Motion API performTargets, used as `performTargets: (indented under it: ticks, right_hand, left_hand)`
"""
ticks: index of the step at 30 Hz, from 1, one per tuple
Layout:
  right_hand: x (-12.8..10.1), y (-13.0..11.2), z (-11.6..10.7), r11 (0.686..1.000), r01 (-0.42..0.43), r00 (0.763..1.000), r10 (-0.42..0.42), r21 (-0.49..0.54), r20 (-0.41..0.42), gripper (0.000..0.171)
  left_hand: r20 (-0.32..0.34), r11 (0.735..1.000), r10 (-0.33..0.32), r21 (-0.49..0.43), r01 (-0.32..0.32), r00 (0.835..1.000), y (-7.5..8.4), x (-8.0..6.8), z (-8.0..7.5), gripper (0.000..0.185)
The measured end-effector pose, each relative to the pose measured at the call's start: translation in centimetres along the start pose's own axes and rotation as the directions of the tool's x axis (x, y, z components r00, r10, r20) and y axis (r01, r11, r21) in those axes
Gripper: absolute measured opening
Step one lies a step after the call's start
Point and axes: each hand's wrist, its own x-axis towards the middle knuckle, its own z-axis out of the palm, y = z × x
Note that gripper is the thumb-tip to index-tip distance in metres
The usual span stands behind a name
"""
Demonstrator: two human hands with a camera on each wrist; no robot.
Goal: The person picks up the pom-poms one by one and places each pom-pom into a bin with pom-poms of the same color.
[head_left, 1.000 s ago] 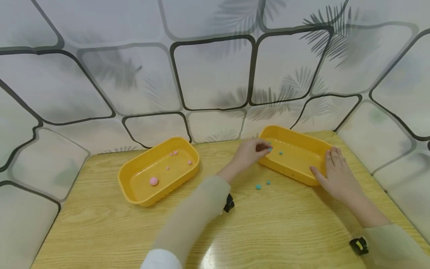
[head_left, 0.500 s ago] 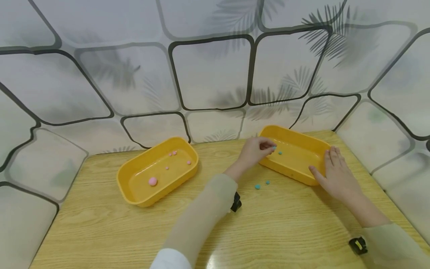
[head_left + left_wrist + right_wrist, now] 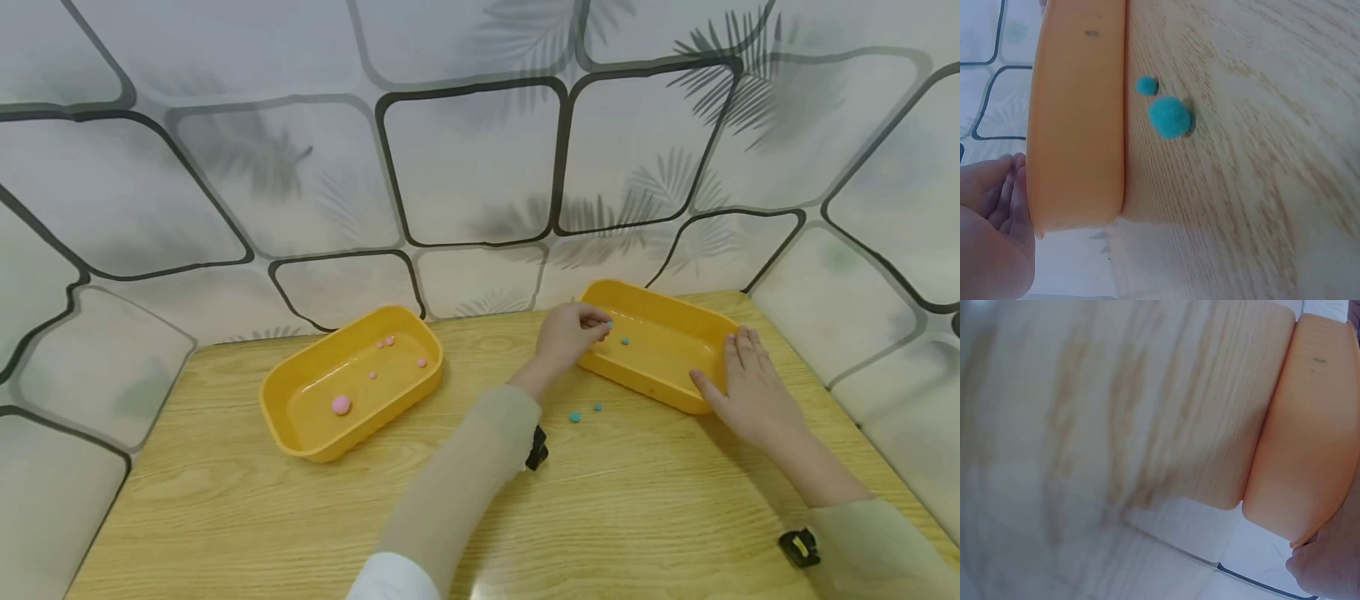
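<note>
Left hand (image 3: 564, 335) hovers over the near-left rim of the right-hand yellow tray (image 3: 678, 321), fingers curled together at a tiny teal pom-pom (image 3: 609, 326) at their tips — a drop-off, by the look of it. Right hand (image 3: 750, 392) rests flat, fingers straight, steadying the tray's near corner. Next likely calls for reaching back: two teal pom-poms (image 3: 575, 416) wait on the table (image 3: 645, 500), just beside the tray.
</note>
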Motion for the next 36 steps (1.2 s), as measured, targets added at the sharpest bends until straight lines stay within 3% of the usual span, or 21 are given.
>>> performTargets:
  ticks: [13, 22, 36]
  right_hand:
    - [0.1, 0.0, 0.0, 1.0, 0.0, 1.0, 0.0, 0.0, -0.007, 0.094]
    - [0.0, -0.1, 0.0, 1.0, 0.001, 1.0, -0.001, 0.002, -0.011, 0.094]
    - [0.0, -0.2, -0.1, 1.0, 0.001, 1.0, -0.001, 0.0, -0.007, 0.094]
  left_hand:
    - [-0.074, 0.999, -0.038, -0.025, 0.036, 0.997, 0.0, 0.2, 0.4, 0.022]
    - [-0.046, 0.99, -0.043, -0.134, 0.037, 0.998, -0.1, -0.1, 0.1, 0.021]
    - [-0.009, 0.979, -0.004, -0.202, 0.002, 1.0, -0.9, -1.8, -0.9, 0.02]
